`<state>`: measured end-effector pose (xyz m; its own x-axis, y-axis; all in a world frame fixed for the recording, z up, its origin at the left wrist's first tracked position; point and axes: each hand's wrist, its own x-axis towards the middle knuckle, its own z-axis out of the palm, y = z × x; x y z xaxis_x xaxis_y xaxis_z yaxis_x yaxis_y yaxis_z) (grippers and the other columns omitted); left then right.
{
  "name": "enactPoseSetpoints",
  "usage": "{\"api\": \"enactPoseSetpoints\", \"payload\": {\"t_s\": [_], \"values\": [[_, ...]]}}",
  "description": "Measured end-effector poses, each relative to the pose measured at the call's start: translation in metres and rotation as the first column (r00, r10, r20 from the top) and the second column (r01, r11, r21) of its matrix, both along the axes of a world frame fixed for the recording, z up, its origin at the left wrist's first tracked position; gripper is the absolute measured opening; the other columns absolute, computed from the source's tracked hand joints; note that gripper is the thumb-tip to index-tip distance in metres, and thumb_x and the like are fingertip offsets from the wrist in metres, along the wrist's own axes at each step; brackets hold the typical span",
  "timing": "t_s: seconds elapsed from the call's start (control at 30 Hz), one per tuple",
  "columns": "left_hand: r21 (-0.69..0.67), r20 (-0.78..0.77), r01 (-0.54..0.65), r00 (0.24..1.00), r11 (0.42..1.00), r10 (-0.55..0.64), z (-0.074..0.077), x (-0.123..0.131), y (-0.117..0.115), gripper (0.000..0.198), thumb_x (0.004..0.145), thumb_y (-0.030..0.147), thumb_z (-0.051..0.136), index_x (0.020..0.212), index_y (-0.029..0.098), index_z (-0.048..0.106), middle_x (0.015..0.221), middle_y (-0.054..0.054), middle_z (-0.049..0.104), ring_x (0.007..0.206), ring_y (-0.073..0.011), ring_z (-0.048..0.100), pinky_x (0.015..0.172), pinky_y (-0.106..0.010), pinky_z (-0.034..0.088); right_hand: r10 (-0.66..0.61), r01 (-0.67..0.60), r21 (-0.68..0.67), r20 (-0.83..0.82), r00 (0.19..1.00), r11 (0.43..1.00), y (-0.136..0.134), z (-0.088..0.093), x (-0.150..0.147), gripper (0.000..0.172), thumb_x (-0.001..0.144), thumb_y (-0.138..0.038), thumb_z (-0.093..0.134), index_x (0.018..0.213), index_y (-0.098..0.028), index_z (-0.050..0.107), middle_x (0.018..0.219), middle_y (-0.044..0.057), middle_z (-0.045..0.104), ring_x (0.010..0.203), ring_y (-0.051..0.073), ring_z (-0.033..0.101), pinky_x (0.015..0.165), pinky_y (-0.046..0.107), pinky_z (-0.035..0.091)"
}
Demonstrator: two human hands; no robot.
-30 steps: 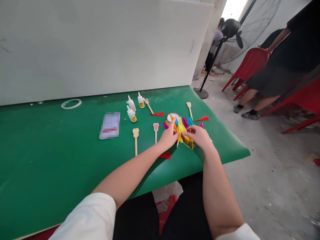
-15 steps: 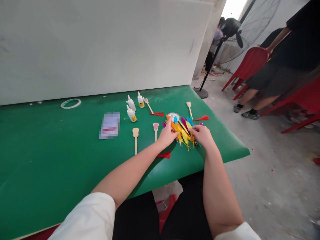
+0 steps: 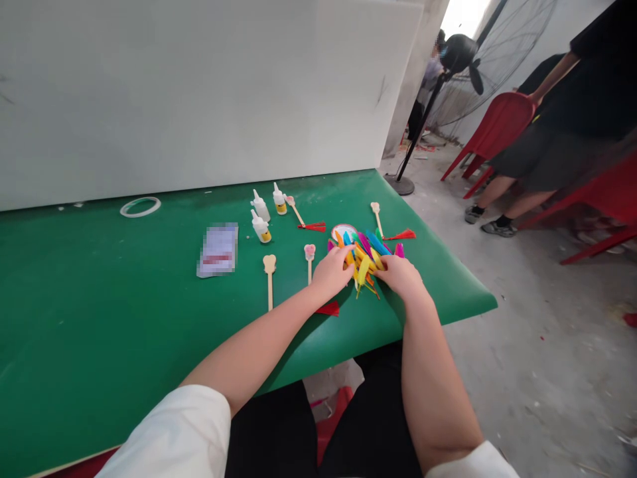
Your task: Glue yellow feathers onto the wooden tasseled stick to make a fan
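Left hand (image 3: pixel 333 271) and right hand (image 3: pixel 402 275) half-curled against bunched feathers (image 3: pixel 365 268); I can't tell what's pinched. I'd spread lightly, creasing none.

1. Squeeze bottles (image 3: pixel 261 228): three are counted;
2. Wooden sticks with shaped heads (image 3: pixel 270 287): four are counted;
3. Red tassels (image 3: pixel 313 227): three are seen;
4. Feathers (image 3: pixel 365 270): many are piled; exact count is prevented by overlap;
5. White ring (image 3: pixel 139 214): one is counted;
6. Round disc (image 3: pixel 344 230): one is seen, partly covered;
7. Blurred packet (image 3: pixel 217 250): one;
8. Standing fan (image 3: pixel 458 54): one;
9. Red chairs (image 3: pixel 512 126): at least two are seen
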<state>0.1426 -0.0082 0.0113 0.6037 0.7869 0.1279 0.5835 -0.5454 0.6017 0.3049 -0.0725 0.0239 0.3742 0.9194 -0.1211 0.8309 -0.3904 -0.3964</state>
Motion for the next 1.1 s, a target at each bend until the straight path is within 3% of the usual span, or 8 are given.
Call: {"api": "enactPoseSetpoints", "payload": {"t_s": [0.2,0.37,0.53,0.73,0.8,0.87,0.97,1.1], "values": [[0.053,-0.073,0.065,0.995,0.996,-0.061,-0.003,0.001,-0.003,0.025,0.081,0.028,0.048,0.095,0.023,0.068,0.092,-0.005,0.05,0.08,-0.018,0.055,0.07,-0.028,0.044,0.001,0.01,0.066,-0.16,0.987,0.998,-0.002,0.0,0.008,0.011,0.069,-0.027,0.055,0.065,-0.018,0.06,0.059,0.0,0.057,0.054,0.013,0.05,0.05,0.023,0.031],[0.078,-0.083,0.099,0.992,0.992,-0.092,-0.004,0.001,-0.003,0.026,0.082,0.028,0.048,0.098,0.022,0.068,0.088,-0.005,0.048,0.083,-0.019,0.054,0.076,-0.03,0.044,0.004,0.049,0.143,-0.349,0.937,0.988,-0.006,0.001,0.014,0.017,0.07,-0.03,0.052,0.068,-0.016,0.062,0.055,-0.001,0.055,0.051,0.011,0.048,0.047,0.022,0.034],[0.105,-0.063,0.05,0.997,0.993,-0.044,-0.004,0.001,-0.004,0.028,0.084,0.025,0.044,0.099,0.022,0.067,0.092,-0.006,0.047,0.081,-0.0181,0.053,0.074,-0.03,0.045,-0.017,0.138,0.196,-0.518,0.855,0.971,-0.007,-0.003,0.015,0.019,0.07,-0.028,0.05,0.08,-0.015,0.06,0.07,0.003,0.064,0.057,0.013,0.059,0.051,0.023,0.043],[0.178,0.134,-0.065,0.99,0.982,0.041,0.005,0.0,-0.008,0.029,0.081,0.019,0.048,0.106,0.02,0.063,0.107,-0.008,0.045,0.096,-0.019,0.051,0.084,-0.03,0.043,0.023,0.132,0.222,-0.584,0.811,0.966,-0.004,0.0,0.009,0.014,0.068,-0.027,0.054,0.075,-0.016,0.056,0.063,0.001,0.059,0.054,0.013,0.056,0.052,0.024,0.044],[0.082,0.247,-0.094,0.966,0.992,0.071,0.008,0.0,-0.008,0.025,0.081,0.021,0.051,0.102,0.019,0.063,0.107,-0.008,0.047,0.097,-0.0189,0.051,0.088,-0.031,0.041,0.052,0.106,0.23,-0.589,0.806,0.967,-0.003,0.0,0.008,0.013,0.068,-0.028,0.056,0.073,-0.016,0.056,0.061,-0.001,0.057,0.054,0.012,0.054,0.053,0.024,0.044],[-0.141,0.354,-0.071,0.928,0.987,0.117,0.009,0.001,-0.006,0.019,0.08,0.027,0.055,0.093,0.018,0.065,0.098,-0.007,0.054,0.093,-0.0189,0.053,0.089,-0.032,0.04,0.088,0.077,0.252,-0.586,0.805,0.965,-0.002,-0.001,0.006,0.016,0.068,-0.03,0.058,0.076,-0.017,0.057,0.065,-0.001,0.058,0.057,0.012,0.053,0.056,0.025,0.044],[-0.423,0.421,-0.002,0.885,0.906,0.198,0.007,0.005,-0.001,0.028,0.079,0.041,0.056,0.082,0.015,0.065,0.08,-0.005,0.062,0.076,-0.0177,0.057,0.077,-0.032,0.045,0.165,0.007,0.298,-0.547,0.821,0.955,-0.001,0.0,0.002,0.02,0.069,-0.032,0.058,0.082,-0.017,0.058,0.071,0.0,0.059,0.062,0.013,0.054,0.059,0.025,0.044],[-0.586,0.46,0.056,0.844,0.808,0.275,0.003,0.011,0.004,0.034,0.083,0.042,0.049,0.087,0.011,0.062,0.08,-0.008,0.066,0.065,-0.0143,0.06,0.058,-0.025,0.047,0.193,-0.054,0.292,-0.471,0.861,0.955,-0.001,0.008,-0.01,0.019,0.068,-0.026,0.058,0.084,-0.017,0.058,0.075,0.0,0.06,0.067,0.014,0.054,0.061,0.025,0.043]]}}
